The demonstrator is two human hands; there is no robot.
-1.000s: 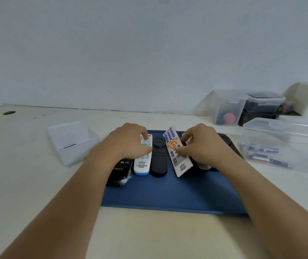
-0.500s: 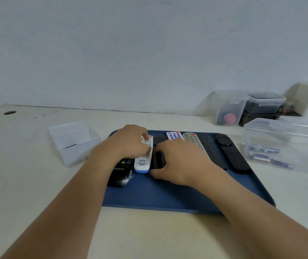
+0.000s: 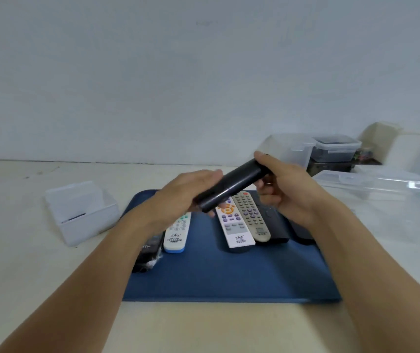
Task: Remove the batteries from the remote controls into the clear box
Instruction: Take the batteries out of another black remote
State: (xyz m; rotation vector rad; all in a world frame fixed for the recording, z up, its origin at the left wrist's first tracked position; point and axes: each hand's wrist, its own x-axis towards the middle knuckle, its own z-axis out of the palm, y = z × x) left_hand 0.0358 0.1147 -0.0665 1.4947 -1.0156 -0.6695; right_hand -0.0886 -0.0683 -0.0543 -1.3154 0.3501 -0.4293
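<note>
Black remote (image 3: 229, 188): light, rigid, smooth; likely slippery. Left hand (image 3: 186, 197) and right hand (image 3: 284, 188) fingers curl round its ends; grip sides.

black remote under the left forearm (image 3: 149, 253): mostly covered, only its near end shows.
white remote with a blue end (image 3: 177, 231): far half hidden behind the left hand (image 3: 188, 194).
slim black remote held in both hands (image 3: 229, 187): motion-blurred; lower end masked by left fingers.
two dark remotes at the mat's right (image 3: 277, 225): largely behind the right hand (image 3: 285, 192).
clear box contents (image 3: 75, 217): too faint to tell.
</note>
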